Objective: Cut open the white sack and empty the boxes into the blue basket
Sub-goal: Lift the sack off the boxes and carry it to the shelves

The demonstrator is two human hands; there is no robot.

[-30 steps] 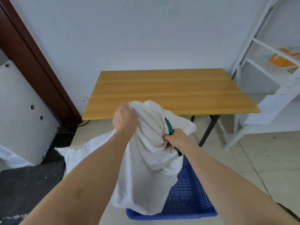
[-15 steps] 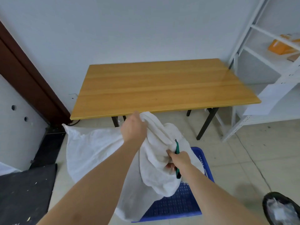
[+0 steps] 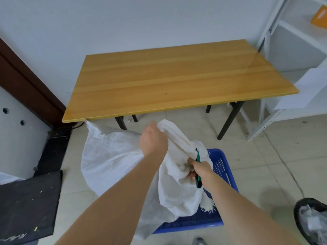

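Head view. No legible brand or label appears; only faint pale marks show on the black mat (image 3: 26, 206) at lower left. Your left hand (image 3: 153, 141), at centre frame, is clenched on a bunched fold of the white sack (image 3: 113, 156), a limp woven fabric with frayed threads at its lower edge. Your right hand (image 3: 199, 171), lower and to the right, grips the sack together with a green-handled tool (image 3: 198, 167) whose blade is hidden. The sack drapes over the blue basket (image 3: 223, 167), perforated plastic, largely covered. Boxes cannot be seen. The wood-grain surface (image 3: 177, 76) spans the upper centre.
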